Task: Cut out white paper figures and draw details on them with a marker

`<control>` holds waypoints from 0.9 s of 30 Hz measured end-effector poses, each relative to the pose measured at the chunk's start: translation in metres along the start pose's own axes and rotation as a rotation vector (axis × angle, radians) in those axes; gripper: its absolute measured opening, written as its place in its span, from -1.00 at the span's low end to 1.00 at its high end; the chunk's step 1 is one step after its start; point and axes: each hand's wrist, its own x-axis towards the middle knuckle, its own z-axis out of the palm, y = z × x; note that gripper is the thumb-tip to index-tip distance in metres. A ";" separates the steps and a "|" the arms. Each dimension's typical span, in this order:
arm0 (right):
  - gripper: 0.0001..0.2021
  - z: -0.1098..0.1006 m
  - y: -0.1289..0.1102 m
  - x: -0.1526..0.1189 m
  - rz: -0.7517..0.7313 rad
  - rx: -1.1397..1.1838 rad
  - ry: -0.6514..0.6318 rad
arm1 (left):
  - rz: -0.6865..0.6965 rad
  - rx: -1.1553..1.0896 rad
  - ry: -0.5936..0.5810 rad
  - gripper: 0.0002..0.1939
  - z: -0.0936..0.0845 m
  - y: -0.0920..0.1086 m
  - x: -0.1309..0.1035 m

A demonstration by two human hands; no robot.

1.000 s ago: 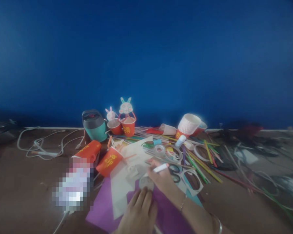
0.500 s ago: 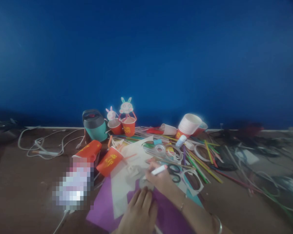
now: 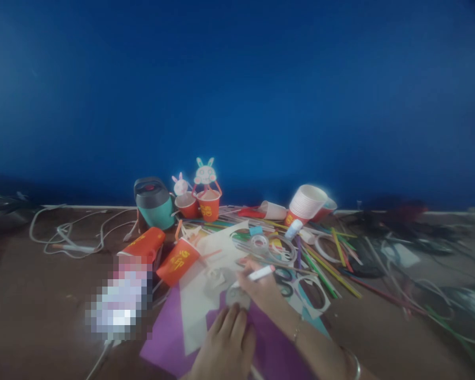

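My right hand (image 3: 261,287) is closed on a white marker (image 3: 259,273) with a reddish end, its tip over a small pale paper piece (image 3: 237,298). Fingers stretched out, my left hand (image 3: 225,343) lies flat at the lower edge of that piece. Beneath both is purple paper (image 3: 166,338), with a large white sheet (image 3: 193,316) partly on it. Black-handled scissors (image 3: 284,282) rest just right of my right hand.
Two tipped red cups (image 3: 179,262) lie left of the sheet. Behind stand a teal bottle (image 3: 154,208), a rabbit figure on a cup (image 3: 209,207) and stacked cups (image 3: 306,203). Colored sticks (image 3: 332,272), tape and cables spread rightward.
My right hand and the marker have shifted slightly to the right and up. My left hand stays in place.
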 end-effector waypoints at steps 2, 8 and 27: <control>-0.82 0.000 -0.001 0.000 0.015 -0.001 -0.008 | -0.002 0.005 0.015 -0.71 0.000 -0.001 -0.001; -0.80 -0.001 -0.001 -0.002 0.042 -0.032 -0.068 | -0.003 0.000 0.067 -0.73 -0.001 -0.001 0.000; -0.78 0.004 0.000 -0.004 0.027 -0.061 -0.041 | -0.006 0.020 0.054 -0.73 -0.002 0.000 0.001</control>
